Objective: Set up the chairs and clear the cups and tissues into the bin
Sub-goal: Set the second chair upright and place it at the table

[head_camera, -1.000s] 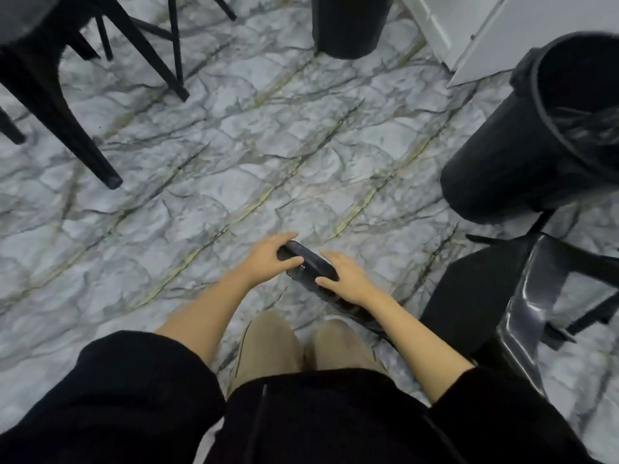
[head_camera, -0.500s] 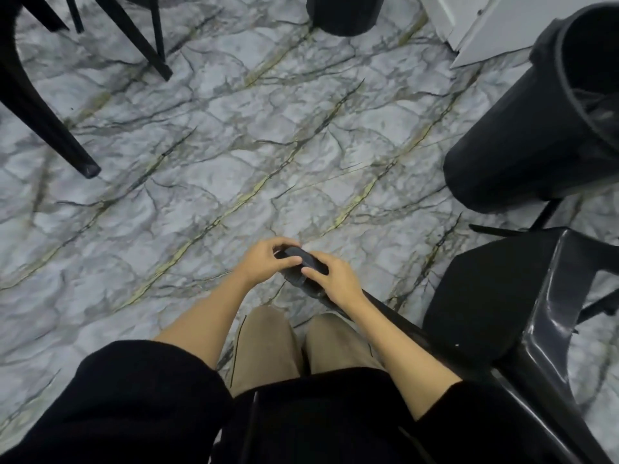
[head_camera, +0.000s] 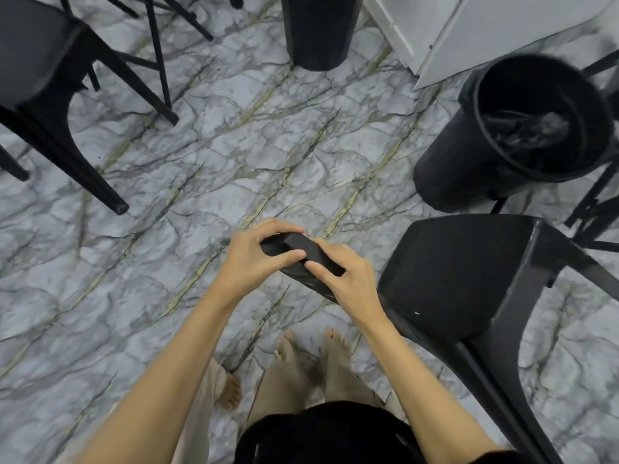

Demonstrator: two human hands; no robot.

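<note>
A black plastic chair (head_camera: 465, 272) lies tipped over at the right, its seat underside facing up. Both hands grip one of its legs, which points left over the marble floor. My left hand (head_camera: 254, 259) is closed around the leg's end and my right hand (head_camera: 345, 279) holds it just behind. The black bin (head_camera: 495, 155) stands at the upper right, lined with a dark bag, mouth open. No cups or tissues are in view.
Another black chair (head_camera: 50, 95) stands at the upper left with thin legs behind it. A black cylindrical base (head_camera: 318, 31) is at top centre, beside a white panel (head_camera: 485, 25). Bare feet (head_camera: 308, 356) stand below my hands. More black legs (head_camera: 593, 202) are at the right edge.
I have stood up higher; the view rose and my bare feet now show. The tipped chair has been lifted and turned, its seat underside now in full view. Both hands stayed on the leg.
</note>
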